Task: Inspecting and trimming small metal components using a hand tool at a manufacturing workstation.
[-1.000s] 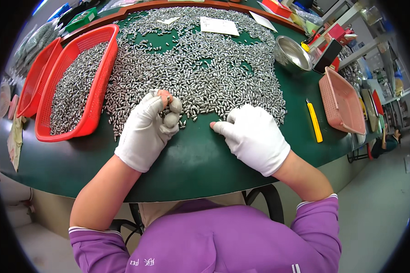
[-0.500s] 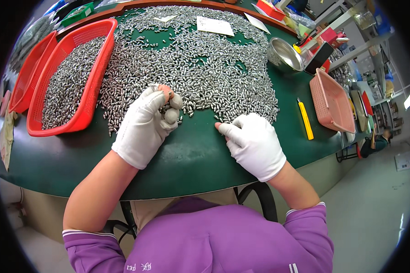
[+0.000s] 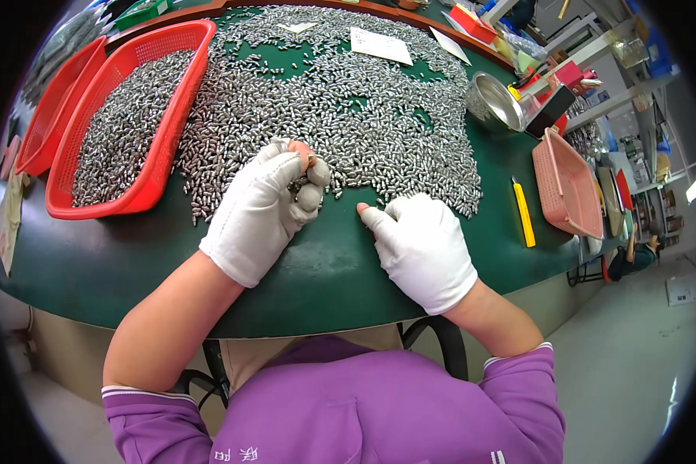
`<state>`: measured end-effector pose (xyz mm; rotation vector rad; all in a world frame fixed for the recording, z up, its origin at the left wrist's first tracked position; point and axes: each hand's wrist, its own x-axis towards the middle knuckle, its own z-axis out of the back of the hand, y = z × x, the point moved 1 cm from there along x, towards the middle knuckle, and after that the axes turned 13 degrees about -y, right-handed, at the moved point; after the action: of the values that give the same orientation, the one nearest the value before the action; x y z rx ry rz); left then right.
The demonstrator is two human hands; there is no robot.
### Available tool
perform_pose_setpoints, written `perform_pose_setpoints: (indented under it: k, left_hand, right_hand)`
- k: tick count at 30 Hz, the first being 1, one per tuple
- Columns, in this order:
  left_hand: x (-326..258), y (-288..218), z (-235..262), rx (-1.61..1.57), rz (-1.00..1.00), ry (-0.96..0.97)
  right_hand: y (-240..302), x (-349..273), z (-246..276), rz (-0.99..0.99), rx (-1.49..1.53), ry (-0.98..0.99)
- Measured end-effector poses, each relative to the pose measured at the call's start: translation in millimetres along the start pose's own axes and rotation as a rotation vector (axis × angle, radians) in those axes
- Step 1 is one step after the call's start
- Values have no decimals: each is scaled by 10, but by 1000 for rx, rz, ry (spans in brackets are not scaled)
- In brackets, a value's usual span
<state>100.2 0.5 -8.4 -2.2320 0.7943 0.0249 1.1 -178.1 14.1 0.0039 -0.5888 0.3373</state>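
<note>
A wide layer of small silvery metal cylinders [image 3: 286,108] is spread over the green table [image 3: 325,247]. At its near edge, my left hand [image 3: 267,205], in a white glove with greyed fingertips, is curled closed with its bare thumb tip up. A bit of metal shows between those fingers; how many pieces are inside is hidden. My right hand [image 3: 425,247], gloved the same way, rests palm down by the near right edge of the layer. Its bare thumb tip stands apart from the fingers, which bend down toward the cylinders and are partly hidden.
At left, a red basket [image 3: 189,100] holds more cylinders, with another red basket [image 3: 35,151] beside it. Paper slips [image 3: 380,46] lie on the layer. To the right are a steel bowl [image 3: 493,100], a yellow cutter [image 3: 523,216] and a pink basket [image 3: 568,185].
The table scene has shifted slightly rightward in view. My left hand stays curled at the layer's edge. My right hand has moved a little left relative to the cylinders, its thumb farther from the fingers.
</note>
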Motion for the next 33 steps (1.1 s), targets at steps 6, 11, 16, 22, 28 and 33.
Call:
perform_pose_setpoints:
  k: [6, 11, 16, 22, 28, 33]
  left_hand:
    - [-4, 2, 6, -5, -3, 5]
    - [7, -3, 15, -6, 0, 6]
    - [7, -10, 23, -12, 4, -14]
    - [11, -22, -10, -10, 7, -9]
    - [25, -22, 6, -1, 12, 40]
    - [42, -17, 21, -10, 26, 41]
  right_hand:
    - [36, 87, -68, 24, 55, -4]
    - [82, 121, -56, 29, 41, 10]
    - [103, 95, 13, 106, 78, 33]
    - [151, -75, 151, 110, 159, 79]
    - [175, -148, 167, 137, 116, 74]
    - [225, -140, 207, 258, -16, 100]
